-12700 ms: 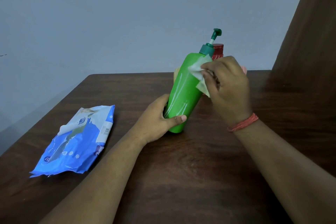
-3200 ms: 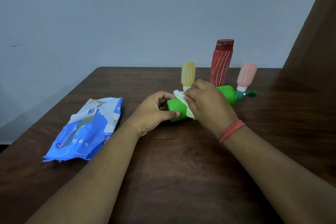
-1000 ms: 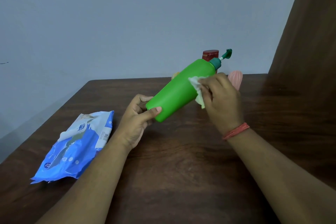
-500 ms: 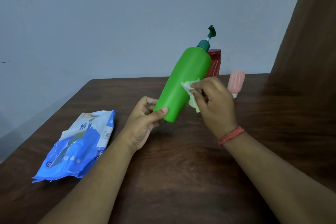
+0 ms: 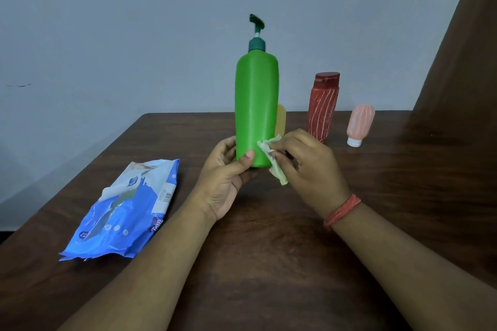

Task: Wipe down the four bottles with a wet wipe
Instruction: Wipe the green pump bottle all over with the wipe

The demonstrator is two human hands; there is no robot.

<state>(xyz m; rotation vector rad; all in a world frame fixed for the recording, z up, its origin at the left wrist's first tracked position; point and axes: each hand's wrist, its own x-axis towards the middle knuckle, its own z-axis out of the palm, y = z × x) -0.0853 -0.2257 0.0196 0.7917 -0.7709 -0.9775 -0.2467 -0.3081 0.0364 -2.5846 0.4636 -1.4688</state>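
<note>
Your left hand (image 5: pixel 228 169) grips green pump bottle (image 5: pixel 256 110) base, upright above surface (image 5: pixel 269 263), steadying it. Right hand (image 5: pixel 309 166) pinches wet wipe (image 5: pixel 271 158) against lower side. Other three bottles parked behind.

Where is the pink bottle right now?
In the head view, the pink bottle stands cap-down at the table's far right, just right of the red bottle.
</note>
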